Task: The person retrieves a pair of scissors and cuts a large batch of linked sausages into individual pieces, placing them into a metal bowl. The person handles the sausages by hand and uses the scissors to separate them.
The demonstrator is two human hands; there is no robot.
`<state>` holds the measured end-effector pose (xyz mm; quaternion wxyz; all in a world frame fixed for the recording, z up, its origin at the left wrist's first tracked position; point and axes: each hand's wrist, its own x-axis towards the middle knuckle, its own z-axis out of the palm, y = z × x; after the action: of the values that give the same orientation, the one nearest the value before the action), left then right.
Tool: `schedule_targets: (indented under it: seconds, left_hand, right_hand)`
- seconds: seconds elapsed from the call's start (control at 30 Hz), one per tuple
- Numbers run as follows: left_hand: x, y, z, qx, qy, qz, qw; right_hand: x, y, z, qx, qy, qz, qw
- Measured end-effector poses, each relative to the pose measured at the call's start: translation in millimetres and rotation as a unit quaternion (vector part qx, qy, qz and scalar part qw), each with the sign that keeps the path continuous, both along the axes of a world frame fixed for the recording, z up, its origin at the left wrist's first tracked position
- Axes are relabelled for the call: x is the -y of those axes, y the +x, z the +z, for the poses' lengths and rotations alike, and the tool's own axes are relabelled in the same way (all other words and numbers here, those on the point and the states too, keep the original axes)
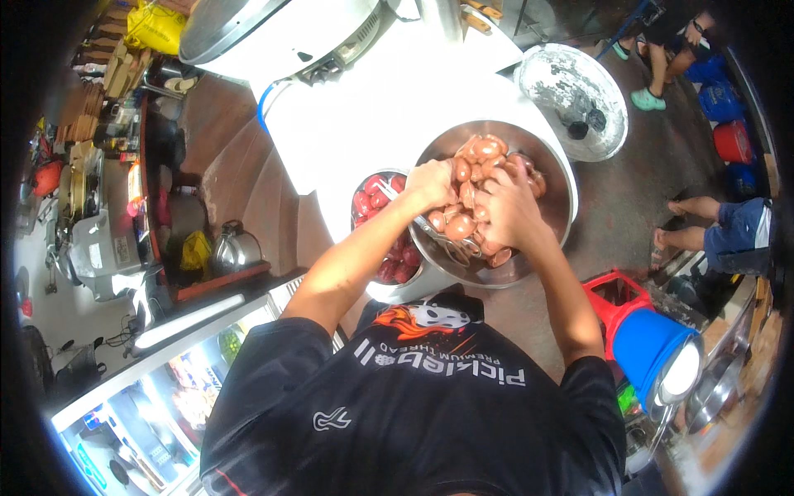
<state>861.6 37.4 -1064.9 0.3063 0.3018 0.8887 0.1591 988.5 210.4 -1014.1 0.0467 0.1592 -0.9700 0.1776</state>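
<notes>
A wide stainless steel bowl (552,229) holds a heap of round, brown linked sausages (460,227). My left hand (434,183) is curled at the left side of the heap, gripping sausages at its fingertips. Bent over the heap's right side, my right hand (512,208) has its fingers around other sausages, which it partly hides. Metal scissors (456,243) lie in the bowl below the heap, their blades pointing towards the left rim. Left of the bowl stands a smaller metal pot of dark red sausages (403,255), with white tongs (386,188) resting in it; my left forearm crosses over it.
Bowl and pot sit on a brightly lit white surface (347,136). A large round cooker (291,31) stands beyond. Right are a worn round lid (574,102), a red plastic stool (614,294) and a blue bucket (648,347). Two other people's legs (688,239) show at right. A lit display fridge (149,409) is lower left.
</notes>
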Motion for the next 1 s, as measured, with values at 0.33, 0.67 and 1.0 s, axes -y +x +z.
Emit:
schedule_targets:
  seconds: [0.33,0.67,1.0]
  left_hand:
    - [15,3,34,-0.017,0.013,-0.153,0.988]
    - [63,-9,78,0.098,0.181,-0.011,0.978]
    - [217,146,-8,0.063,0.197,0.283,0.937]
  right_hand:
    - [-30,85,-12,0.088,-0.026,-0.069,0.993]
    - [-40,83,13,0.013,-0.198,-0.138,0.970]
    - [80,102,-10,0.053,-0.283,-0.072,0.955]
